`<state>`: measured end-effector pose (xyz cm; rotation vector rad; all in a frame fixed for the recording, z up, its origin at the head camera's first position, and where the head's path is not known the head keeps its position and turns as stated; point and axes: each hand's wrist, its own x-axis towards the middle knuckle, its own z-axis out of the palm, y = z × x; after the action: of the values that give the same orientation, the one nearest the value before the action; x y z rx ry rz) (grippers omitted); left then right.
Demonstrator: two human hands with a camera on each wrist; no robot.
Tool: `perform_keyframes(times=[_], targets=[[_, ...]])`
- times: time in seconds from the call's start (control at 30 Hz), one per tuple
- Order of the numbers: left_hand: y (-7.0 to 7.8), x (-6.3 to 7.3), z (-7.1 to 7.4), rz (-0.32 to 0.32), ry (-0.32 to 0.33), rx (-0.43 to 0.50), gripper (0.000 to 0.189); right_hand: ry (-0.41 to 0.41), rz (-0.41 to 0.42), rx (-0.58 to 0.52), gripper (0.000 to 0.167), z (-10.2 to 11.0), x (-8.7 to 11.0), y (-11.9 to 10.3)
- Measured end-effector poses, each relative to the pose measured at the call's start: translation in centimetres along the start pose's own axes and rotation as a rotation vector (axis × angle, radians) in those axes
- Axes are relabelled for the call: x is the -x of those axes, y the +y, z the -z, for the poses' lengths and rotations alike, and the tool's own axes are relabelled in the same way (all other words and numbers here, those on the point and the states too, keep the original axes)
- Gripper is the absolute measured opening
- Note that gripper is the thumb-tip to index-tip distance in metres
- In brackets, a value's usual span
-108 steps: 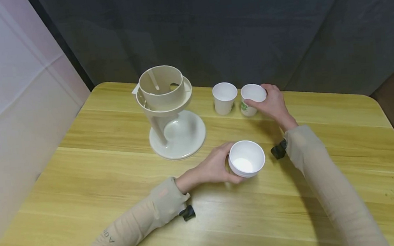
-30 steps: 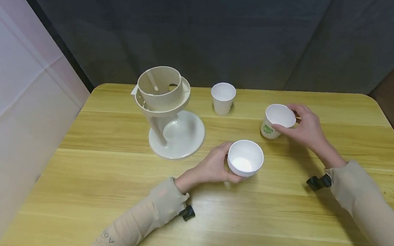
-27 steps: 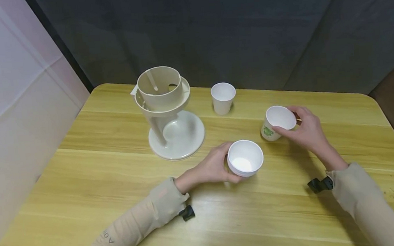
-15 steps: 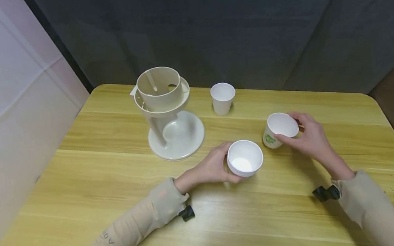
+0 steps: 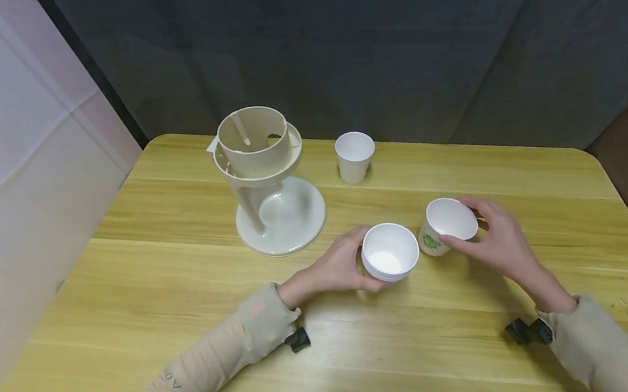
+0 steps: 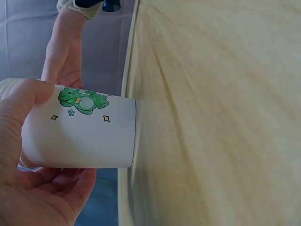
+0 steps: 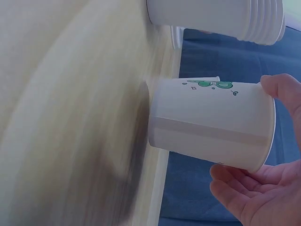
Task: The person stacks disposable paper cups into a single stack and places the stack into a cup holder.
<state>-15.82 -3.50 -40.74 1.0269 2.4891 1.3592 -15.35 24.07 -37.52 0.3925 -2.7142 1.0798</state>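
Note:
My left hand (image 5: 342, 263) grips a stack of nested white paper cups (image 5: 390, 253) upright on the table. Several stacked rims show in the right wrist view, and a green cartoon print marks the outer cup in the left wrist view (image 6: 80, 136). Just right of the stack, my right hand (image 5: 498, 236) holds a single white paper cup (image 5: 451, 221) near its rim, thumb on the near side. This cup is upright, with a green print, and its bottom is at or just above the tabletop (image 7: 108, 117). A third spot, farther back, has another white paper cup (image 5: 355, 155) standing alone.
A cream plastic stand (image 5: 257, 163) with a ring-shaped holder on top and a round white base (image 5: 294, 222) is at the back left. The wooden table (image 5: 131, 286) ends at a dark curtain (image 5: 390, 46) behind and a pale wall (image 5: 21, 122) on the left.
My right hand has taken the printed cup from beside the back cup and brought it right and toward me, close to the stack. My left hand and its stack have stayed put.

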Motion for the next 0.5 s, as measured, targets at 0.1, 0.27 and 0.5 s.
perform_keyframes(times=[0.1,0.27,0.5], targets=[[-0.1,0.0,0.0,-0.001,-0.002,0.002,0.083,-0.004,-0.002,-0.012,0.061,-0.1,0.5,-0.1],[-0.1,0.0,-0.1,0.001,-0.004,0.003,0.083,-0.007,0.009,-0.027,0.062,-0.1,1.3,-0.5],[-0.1,0.0,0.0,0.001,-0.007,0.008,0.081,0.008,0.032,-0.043,0.064,-0.1,2.3,-1.0]])
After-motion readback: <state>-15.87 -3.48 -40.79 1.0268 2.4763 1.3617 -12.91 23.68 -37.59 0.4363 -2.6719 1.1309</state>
